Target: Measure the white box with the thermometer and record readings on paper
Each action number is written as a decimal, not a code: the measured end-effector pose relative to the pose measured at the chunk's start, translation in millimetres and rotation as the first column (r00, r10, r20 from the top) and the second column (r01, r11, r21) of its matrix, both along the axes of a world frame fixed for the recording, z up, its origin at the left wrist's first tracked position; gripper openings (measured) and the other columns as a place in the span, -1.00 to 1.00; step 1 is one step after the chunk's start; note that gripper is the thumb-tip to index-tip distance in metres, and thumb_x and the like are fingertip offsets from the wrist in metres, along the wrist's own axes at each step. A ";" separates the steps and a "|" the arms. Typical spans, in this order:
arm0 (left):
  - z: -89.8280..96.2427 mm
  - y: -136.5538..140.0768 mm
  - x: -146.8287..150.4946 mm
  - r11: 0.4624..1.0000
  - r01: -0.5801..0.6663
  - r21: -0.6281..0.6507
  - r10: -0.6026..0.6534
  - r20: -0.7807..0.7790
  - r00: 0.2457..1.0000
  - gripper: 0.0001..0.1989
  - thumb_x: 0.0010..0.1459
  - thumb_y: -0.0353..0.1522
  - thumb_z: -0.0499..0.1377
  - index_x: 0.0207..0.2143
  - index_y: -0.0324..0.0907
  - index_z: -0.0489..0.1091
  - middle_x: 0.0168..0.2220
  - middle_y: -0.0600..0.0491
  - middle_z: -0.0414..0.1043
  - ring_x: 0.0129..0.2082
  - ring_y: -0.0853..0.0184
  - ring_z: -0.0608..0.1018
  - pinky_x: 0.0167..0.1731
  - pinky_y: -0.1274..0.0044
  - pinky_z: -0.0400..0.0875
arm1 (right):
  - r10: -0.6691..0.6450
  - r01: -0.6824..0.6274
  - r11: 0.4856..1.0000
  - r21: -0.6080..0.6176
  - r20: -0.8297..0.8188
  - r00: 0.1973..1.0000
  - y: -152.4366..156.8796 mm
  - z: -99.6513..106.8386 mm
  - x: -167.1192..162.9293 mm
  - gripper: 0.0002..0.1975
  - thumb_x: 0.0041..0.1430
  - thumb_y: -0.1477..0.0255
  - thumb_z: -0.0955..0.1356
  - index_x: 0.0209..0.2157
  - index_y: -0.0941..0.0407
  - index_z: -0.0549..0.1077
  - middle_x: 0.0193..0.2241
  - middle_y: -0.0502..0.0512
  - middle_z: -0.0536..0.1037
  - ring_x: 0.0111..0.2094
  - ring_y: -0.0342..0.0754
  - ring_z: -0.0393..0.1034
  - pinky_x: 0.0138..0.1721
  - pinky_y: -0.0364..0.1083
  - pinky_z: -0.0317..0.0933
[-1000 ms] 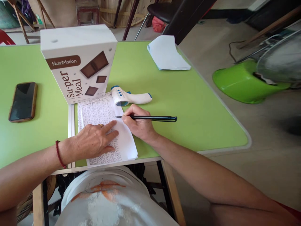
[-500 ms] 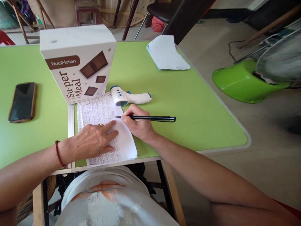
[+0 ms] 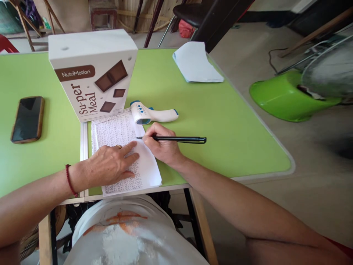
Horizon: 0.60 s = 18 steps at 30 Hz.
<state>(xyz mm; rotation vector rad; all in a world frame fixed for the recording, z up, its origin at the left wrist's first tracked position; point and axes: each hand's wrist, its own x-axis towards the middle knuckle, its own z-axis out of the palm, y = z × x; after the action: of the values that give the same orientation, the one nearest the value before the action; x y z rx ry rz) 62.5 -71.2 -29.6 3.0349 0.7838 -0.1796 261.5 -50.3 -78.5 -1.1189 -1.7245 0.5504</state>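
Observation:
A sheet of paper [image 3: 149,165] covered on its left part with dense handwriting lies at the table's near edge, on top of other written sheets. My left hand [image 3: 111,165] rests flat on it, fingers spread, hiding some of the lines. In my right hand [image 3: 162,145] a black pen [image 3: 182,139] is pinched near its point, the tip at the edge of the writing. A white and blue infrared thermometer [image 3: 154,114] lies across the top of the paper, just beyond my right hand. Behind the sheets stands a white NutriMotion box [image 3: 91,55].
On the green table [image 3: 220,136] a phone [image 3: 27,119] lies at the left. Folded papers [image 3: 195,62] sit near the far right edge. A green plastic tub [image 3: 281,95] stands on the floor to the right, and a stool [image 3: 103,14] is behind the table.
The view has shifted very slightly. Both hands and the pen keep practically the same place on the paper.

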 end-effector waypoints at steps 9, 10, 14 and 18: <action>-0.6 -0.7 -0.3 1.000 -0.008 0.008 0.008 0.005 1.000 -0.59 0.25 -0.15 0.15 0.05 -0.19 0.32 0.25 -0.18 0.15 -0.36 0.19 0.59 -0.55 0.44 0.43 | -0.091 0.095 0.991 0.093 -0.046 0.995 -2.1 -1.2 1.4 -0.87 0.05 0.50 0.29 -0.52 0.06 0.25 -0.66 -0.12 0.29 -0.63 -0.18 0.16 -0.57 -0.14 0.13; -1.0 -1.1 -0.2 1.000 -0.010 0.009 0.010 0.007 1.000 -0.59 0.24 -0.15 0.15 0.05 -0.19 0.32 0.25 -0.18 0.15 -0.36 0.19 0.59 -0.56 0.43 0.43 | -0.106 0.109 0.988 0.113 -0.037 0.994 -2.3 -0.1 2.1 -0.90 0.06 0.50 0.30 -0.49 0.06 0.28 -0.63 -0.12 0.31 -0.62 -0.18 0.18 -0.55 -0.14 0.15; -3.4 1.8 -1.4 0.999 0.024 0.022 -0.026 0.069 0.997 -0.63 0.23 -0.16 0.17 -0.03 -0.22 0.36 0.18 -0.17 0.26 -0.42 0.24 0.57 -0.59 0.44 0.39 | -0.113 0.092 0.966 0.243 0.074 0.991 -1.0 3.7 8.4 -0.89 0.07 0.55 0.32 -0.37 0.04 0.40 -0.48 -0.04 0.43 -0.53 -0.15 0.29 -0.49 -0.11 0.22; 1.4 18.0 -12.2 0.998 0.020 0.062 -0.040 0.338 0.940 -0.73 0.34 -0.25 0.04 -0.35 -0.24 0.34 -0.34 0.00 0.46 -0.46 0.35 0.51 -0.57 0.53 0.35 | -0.131 0.059 0.951 0.305 0.222 0.966 2.4 3.2 21.7 -0.85 0.07 0.57 0.34 -0.37 0.04 0.48 -0.45 0.02 0.45 -0.46 -0.09 0.33 -0.48 -0.08 0.21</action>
<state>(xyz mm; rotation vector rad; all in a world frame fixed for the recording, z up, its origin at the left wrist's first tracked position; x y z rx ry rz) 50.3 -53.3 -28.2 3.0043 0.7231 0.3641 283.3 -47.9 -75.3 -1.0773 -1.8737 0.0896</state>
